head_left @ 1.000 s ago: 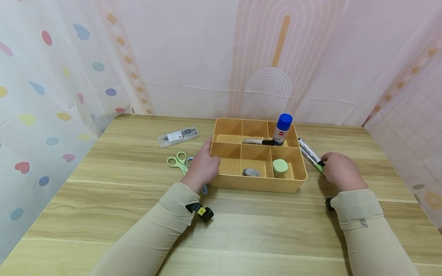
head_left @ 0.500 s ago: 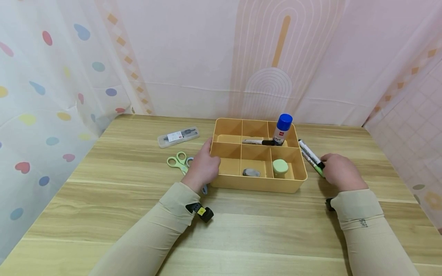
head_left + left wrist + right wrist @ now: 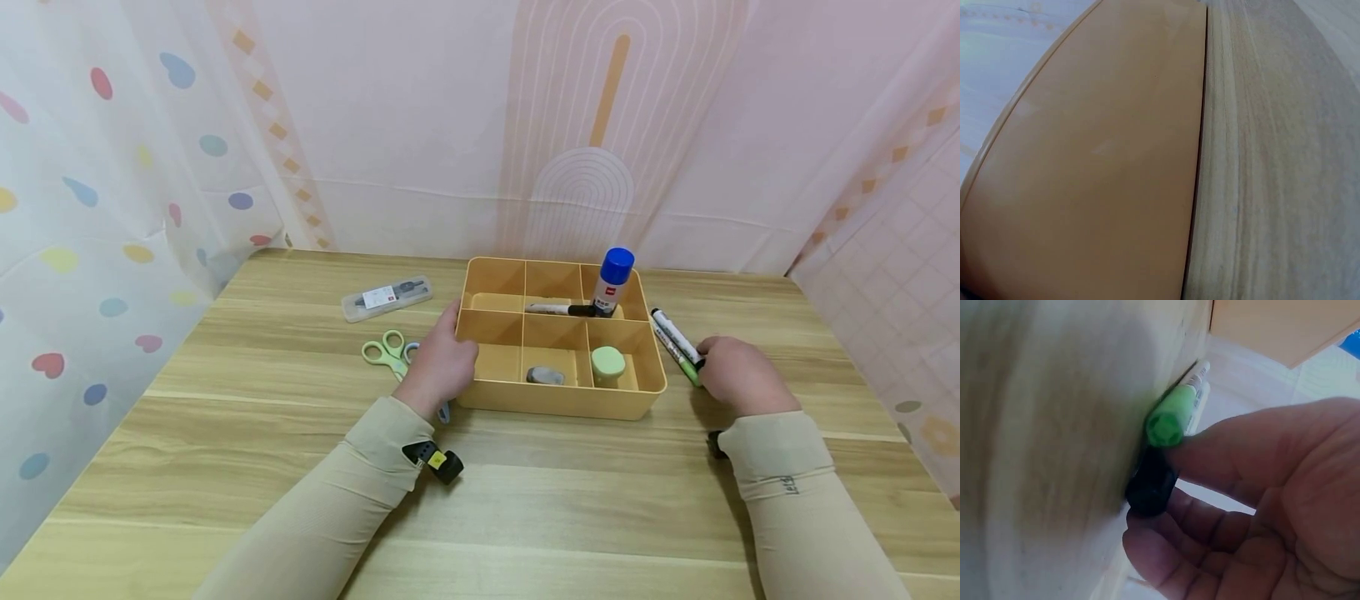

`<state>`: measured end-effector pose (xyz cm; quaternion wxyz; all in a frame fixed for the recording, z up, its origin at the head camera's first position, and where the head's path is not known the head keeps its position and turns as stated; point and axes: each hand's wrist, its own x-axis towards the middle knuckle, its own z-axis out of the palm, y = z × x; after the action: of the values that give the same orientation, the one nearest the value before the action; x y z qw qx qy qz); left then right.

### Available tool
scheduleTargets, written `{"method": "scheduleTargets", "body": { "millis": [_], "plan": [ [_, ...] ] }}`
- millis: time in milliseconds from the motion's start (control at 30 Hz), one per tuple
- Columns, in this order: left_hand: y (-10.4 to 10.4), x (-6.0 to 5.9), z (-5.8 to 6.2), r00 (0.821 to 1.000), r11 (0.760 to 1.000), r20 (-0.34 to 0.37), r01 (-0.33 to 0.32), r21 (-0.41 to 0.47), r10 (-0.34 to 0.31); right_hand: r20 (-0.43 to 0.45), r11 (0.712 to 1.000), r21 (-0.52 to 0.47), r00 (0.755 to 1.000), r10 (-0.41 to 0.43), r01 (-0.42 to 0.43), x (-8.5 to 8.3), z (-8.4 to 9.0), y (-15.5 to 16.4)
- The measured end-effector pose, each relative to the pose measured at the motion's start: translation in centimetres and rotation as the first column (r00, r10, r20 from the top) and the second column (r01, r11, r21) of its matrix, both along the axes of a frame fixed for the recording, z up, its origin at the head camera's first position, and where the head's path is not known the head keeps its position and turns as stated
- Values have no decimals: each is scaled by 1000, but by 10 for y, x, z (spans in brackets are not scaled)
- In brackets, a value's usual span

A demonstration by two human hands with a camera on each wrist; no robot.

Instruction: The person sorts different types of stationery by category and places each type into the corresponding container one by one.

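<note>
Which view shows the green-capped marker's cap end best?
The right wrist view: the green-capped marker faces the lens end-on, fingers touching it. The head view shows it small beside the tray; the left wrist view misses it.

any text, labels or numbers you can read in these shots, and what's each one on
None reads clearly.
Right sleeve: a small dark print, too blurred to read with certainty.
Blue-capped bottle: a red mark on its white body, too small to read.
Clear case: a white label with a red spot, too small to read.
Markers at the right hand: print on the white barrels, too small; blurred in the right wrist view too.
</note>
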<state>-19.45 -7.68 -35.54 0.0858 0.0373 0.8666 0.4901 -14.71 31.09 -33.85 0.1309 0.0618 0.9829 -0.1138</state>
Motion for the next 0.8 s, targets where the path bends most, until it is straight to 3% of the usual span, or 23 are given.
{"method": "scheduleTargets", "body": {
  "millis": [600,800],
  "plan": [
    [0,0,0,1000,1000,14,-2,-1,2,-15,1000,1,1000,18,-18,3,2,1],
    [0,0,1,1000,1000,13,-1,2,1,-38,999,-18,999,-31,30,5,4,2]
  ]
}}
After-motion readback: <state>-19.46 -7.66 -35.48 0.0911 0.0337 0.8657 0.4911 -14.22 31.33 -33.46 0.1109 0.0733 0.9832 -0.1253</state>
